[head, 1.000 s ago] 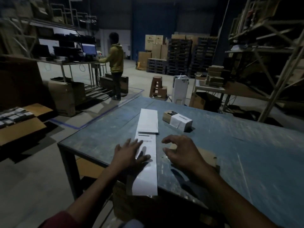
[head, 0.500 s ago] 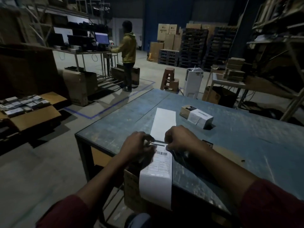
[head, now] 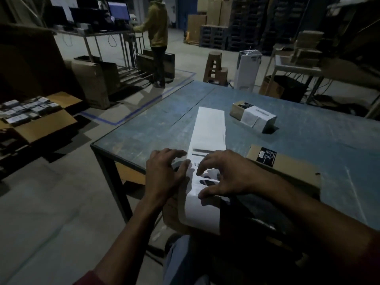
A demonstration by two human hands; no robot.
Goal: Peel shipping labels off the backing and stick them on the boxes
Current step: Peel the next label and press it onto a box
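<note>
Two hands work at the near edge of a blue table (head: 308, 128), on a long white label strip (head: 209, 128) that runs from mid-table toward the person and hangs over the edge. The left hand (head: 164, 175) has its fingers loosely spread with the thumb lying against the strip's left edge, while the right hand (head: 224, 175) arches over a printed label, fingertips and thumb pressing down on the paper; neither hand closes around anything. One cardboard box (head: 287, 169) sits just beside the right wrist, and a small box with a label already wrapped on it (head: 254, 116) stands farther back, to the right of the strip.
</note>
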